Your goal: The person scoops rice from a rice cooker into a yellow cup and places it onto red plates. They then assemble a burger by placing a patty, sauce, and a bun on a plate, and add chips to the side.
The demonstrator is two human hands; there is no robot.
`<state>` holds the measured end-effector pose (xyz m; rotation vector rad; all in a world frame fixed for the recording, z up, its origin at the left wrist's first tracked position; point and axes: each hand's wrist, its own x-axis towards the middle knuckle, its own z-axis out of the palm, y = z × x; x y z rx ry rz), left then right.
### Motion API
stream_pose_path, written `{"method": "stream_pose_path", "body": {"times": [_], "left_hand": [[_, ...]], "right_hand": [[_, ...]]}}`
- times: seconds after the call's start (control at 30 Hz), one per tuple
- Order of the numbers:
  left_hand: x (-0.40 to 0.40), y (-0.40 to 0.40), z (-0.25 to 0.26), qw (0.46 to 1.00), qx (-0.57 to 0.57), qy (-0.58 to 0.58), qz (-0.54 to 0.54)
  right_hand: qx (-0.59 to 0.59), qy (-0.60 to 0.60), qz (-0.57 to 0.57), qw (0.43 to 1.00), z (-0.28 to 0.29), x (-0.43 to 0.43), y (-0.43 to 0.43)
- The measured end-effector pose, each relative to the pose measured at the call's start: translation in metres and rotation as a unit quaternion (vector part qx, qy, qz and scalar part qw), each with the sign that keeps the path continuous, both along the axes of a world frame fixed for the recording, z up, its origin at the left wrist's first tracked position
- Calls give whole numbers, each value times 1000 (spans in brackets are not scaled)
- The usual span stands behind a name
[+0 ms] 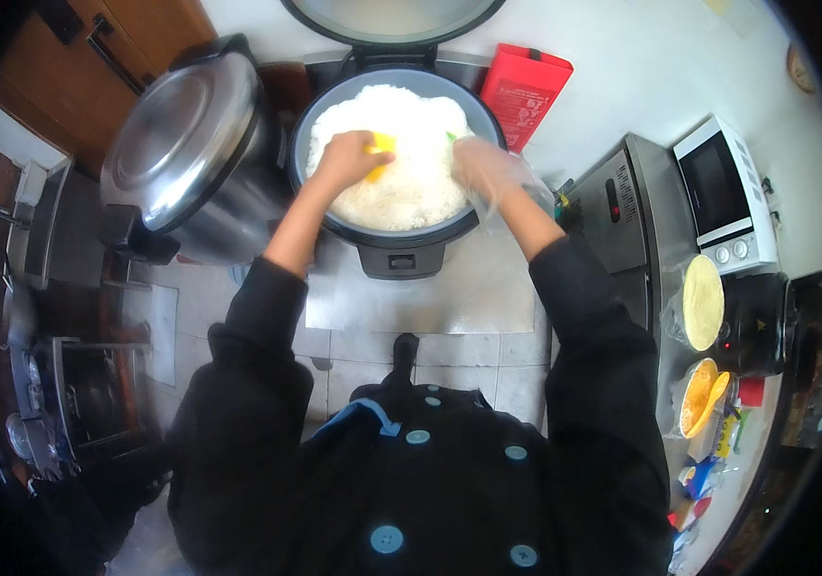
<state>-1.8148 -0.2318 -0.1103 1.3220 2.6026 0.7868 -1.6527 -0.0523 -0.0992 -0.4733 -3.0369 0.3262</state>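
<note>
White cooked rice (411, 173) fills the grey pot (465, 90) of a large rice cooker (401, 259) with its lid (396, 18) raised. My left hand (346, 158), bare, pinches a flat yellow object (382, 153) over the middle of the rice. What that object is cannot be made out. On the right side of the pot is my right hand (479, 169), inside a loose clear plastic glove (526, 180). Its fingers are curled close to the rice, and a small green tip (451, 136) shows beside them. Whether they grip the green thing is hidden.
A second large steel cooker (184, 137) with its lid down stands close on the left. Behind the pot at right is a red packet (526, 90). A steel cabinet (609, 209), a white microwave (724, 194) and bowls, one with a yellow spoon (709, 403), line the right.
</note>
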Motion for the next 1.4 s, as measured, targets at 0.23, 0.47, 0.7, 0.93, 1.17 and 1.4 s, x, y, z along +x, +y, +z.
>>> {"method": "stream_pose_path", "body": {"times": [0.23,0.47,0.7,0.93,1.17,1.4], "left_hand": [[-7,43,-4,989,-42,-65,-129],[6,41,-6,968,-6,-185,-168],[40,43,-18,971,38,-233,-41],[-3,-8,1,794,253,-551,48],[-3,-29,-8,650,394,-648,-46],[28,-37,6,770,417,-476,-82]], "right_hand": [[197,-17,92,976,-31,27,-34],[9,-87,51,995,38,27,-36],[-103,13,84,991,-5,11,-52],[3,49,4,999,48,23,-71],[-67,228,44,970,65,29,-60],[-267,254,44,929,37,28,-79]]}}
